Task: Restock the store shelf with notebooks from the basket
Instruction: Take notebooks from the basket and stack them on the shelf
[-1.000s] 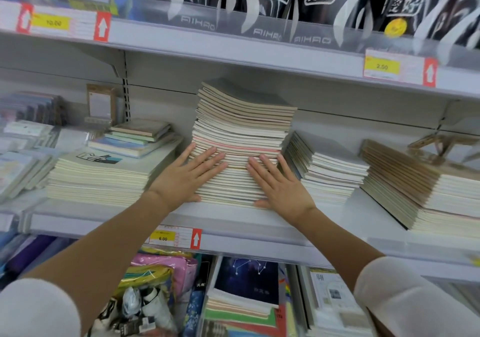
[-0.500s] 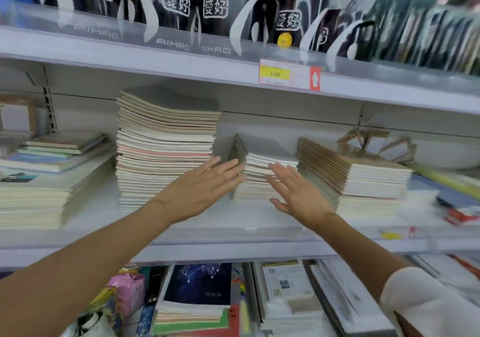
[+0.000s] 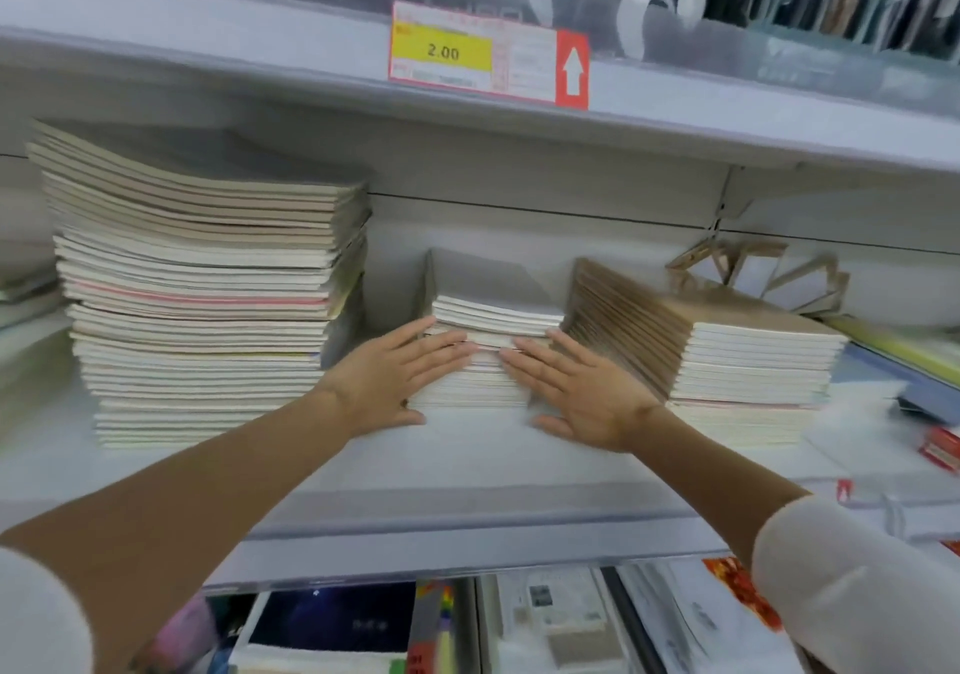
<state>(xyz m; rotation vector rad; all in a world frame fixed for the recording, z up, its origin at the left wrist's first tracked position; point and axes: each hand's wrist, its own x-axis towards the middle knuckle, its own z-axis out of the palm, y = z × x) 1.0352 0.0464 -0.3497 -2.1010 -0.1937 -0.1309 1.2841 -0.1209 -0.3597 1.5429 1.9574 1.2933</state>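
— Both hands had gone rightward off the tall stack (image 3: 197, 299), where they lay pressed a second before, and come down on the short stack (image 3: 493, 320) of notebooks next to it.

— Where did that short stack sit?

— About midway along the shelf (image 3: 467, 471), set back from its front edge and running toward the back wall. The tall stack stood near on its left. A brown stack (image 3: 727, 356) stood just beside it on the right; I could not tell whether those two touched.

— And the hands, were they gripping anything?

— No, neither one. The left hand (image 3: 395, 382) lay flat against the short stack's front left corner, fingers straight and spread across the page edges. The right hand (image 3: 582, 393) did the same at the front right corner, its fingers slanting up between the short stack and the brown stack. Both were unclenched, pressing, with nothing held. The fingertips nearly met across the middle of the front face, and the thumbs pointed inward low down by the shelf board.

— What else was around?

— A price tag (image 3: 488, 52) reading 2.00, with a white arrow on red, hung on the upper shelf (image 3: 208, 76) above. A white sleeve (image 3: 852, 585) covered the right upper arm. Below the front edge, more books (image 3: 332, 626) lay on a lower level, blurred.
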